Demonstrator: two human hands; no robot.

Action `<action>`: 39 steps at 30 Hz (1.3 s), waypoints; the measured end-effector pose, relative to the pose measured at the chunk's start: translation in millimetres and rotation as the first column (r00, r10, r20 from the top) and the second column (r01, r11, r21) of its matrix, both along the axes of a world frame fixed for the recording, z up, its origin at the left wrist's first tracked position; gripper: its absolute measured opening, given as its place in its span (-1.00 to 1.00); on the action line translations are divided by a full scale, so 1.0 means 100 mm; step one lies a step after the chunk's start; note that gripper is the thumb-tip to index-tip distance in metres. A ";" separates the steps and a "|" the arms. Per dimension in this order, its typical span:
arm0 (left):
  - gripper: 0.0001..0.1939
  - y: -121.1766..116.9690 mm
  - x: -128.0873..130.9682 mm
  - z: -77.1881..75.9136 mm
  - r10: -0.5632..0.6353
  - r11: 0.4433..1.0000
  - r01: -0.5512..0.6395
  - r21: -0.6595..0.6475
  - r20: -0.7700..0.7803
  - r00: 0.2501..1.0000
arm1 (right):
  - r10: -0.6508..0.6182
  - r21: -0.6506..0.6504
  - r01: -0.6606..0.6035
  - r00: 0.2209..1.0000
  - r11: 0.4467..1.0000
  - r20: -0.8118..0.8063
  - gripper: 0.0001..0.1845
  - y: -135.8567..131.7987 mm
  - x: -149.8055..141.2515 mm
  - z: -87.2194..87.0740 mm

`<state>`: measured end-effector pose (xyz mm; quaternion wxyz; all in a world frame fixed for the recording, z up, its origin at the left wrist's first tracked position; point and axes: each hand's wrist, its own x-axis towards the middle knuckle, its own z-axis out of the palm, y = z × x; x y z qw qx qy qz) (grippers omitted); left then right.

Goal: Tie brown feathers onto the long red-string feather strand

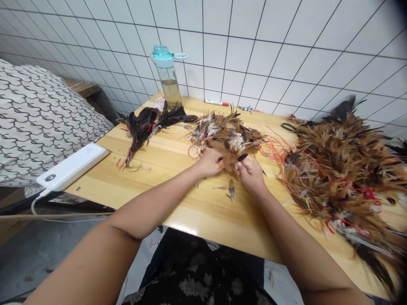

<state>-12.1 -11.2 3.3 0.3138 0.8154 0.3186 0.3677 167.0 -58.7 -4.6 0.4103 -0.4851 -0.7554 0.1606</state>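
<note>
Brown feathers (pixel 228 161) are held between my two hands over the middle of the wooden table (pixel 178 199), slightly blurred. My left hand (pixel 210 162) is closed on their left side, its fingertips partly hidden. With thumb and fingers pinched, my right hand (pixel 250 173) grips the right side, near a dark feather tip. Just beyond my hands lies a heap of mixed brown and grey feathers (pixel 232 129) with red strings. A few loose small feathers (pixel 231 190) rest on the table below my hands.
Black feathers (pixel 146 123) tied with red string lie at left. A large brown feather pile (pixel 343 156) covers the right side. Behind stand a water bottle (pixel 170 78) and a red-capped marker (pixel 216 103). A white power bank (pixel 73 165) with a cable overhangs the left edge.
</note>
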 end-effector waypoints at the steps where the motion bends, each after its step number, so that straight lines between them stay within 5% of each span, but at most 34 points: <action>1: -0.86 -0.04 0.03 0.00 -0.008 0.999 0.009 0.031 -0.032 0.999 | -0.057 -0.016 0.057 0.998 0.998 -0.031 -0.70 0.02 0.02 -0.01; 4: -0.84 -0.15 0.12 0.01 -0.026 0.987 0.049 0.153 -0.148 0.989 | -0.197 -0.058 0.197 0.980 0.979 0.012 -0.68 0.05 0.05 -0.05; 9: -0.80 -0.30 0.20 0.03 0.066 0.937 0.038 0.348 -0.283 0.957 | -0.320 0.009 0.356 0.827 0.934 0.463 -0.74 -0.01 0.02 -0.01; 12: -0.76 -0.32 0.19 0.06 0.154 0.865 0.046 0.499 -0.351 0.924 | -0.256 0.046 0.308 0.690 0.950 0.677 -0.73 -0.04 0.02 0.04; 16: -0.72 -0.28 0.17 0.12 0.203 0.765 0.075 0.640 -0.350 0.914 | -0.163 0.040 0.213 0.599 0.976 0.784 -0.70 -0.03 0.05 0.09; 18: -0.71 -0.22 0.14 0.15 0.188 0.763 0.086 0.641 -0.347 0.919 | -0.119 0.028 0.163 0.579 0.986 0.806 -0.67 -0.03 0.04 0.10; 21: -0.71 -0.11 0.05 0.17 0.112 0.837 0.086 0.541 -0.324 0.939 | -0.007 -0.034 0.057 0.612 0.998 0.791 -0.67 -0.06 0.00 0.10; 24: -0.76 0.03 -0.07 0.15 -0.015 0.933 0.102 0.344 -0.246 0.969 | 0.123 -0.139 -0.045 0.770 0.989 0.626 -0.71 -0.08 -0.05 0.08; 27: -0.81 0.12 -0.14 0.09 -0.061 0.990 0.078 0.120 -0.134 0.989 | 0.207 -0.177 -0.162 0.938 0.971 0.277 -0.71 -0.06 -0.06 0.03; 29: -0.82 0.13 -0.13 0.05 -0.080 0.996 0.082 0.028 -0.079 0.994 | 0.181 -0.200 -0.175 0.983 0.964 0.012 -0.64 -0.03 -0.04 -0.01; 34: -0.80 0.01 -0.01 0.02 -0.046 0.995 0.053 0.084 -0.081 0.996 | -0.047 -0.373 -0.172 0.859 0.912 -0.510 -0.51 0.01 -0.01 -0.06; 39: -0.77 -0.13 0.08 0.03 -0.002 0.943 0.055 0.328 -0.158 0.988 | -0.156 -0.446 -0.265 0.689 0.855 -0.708 -0.52 0.02 -0.03 -0.05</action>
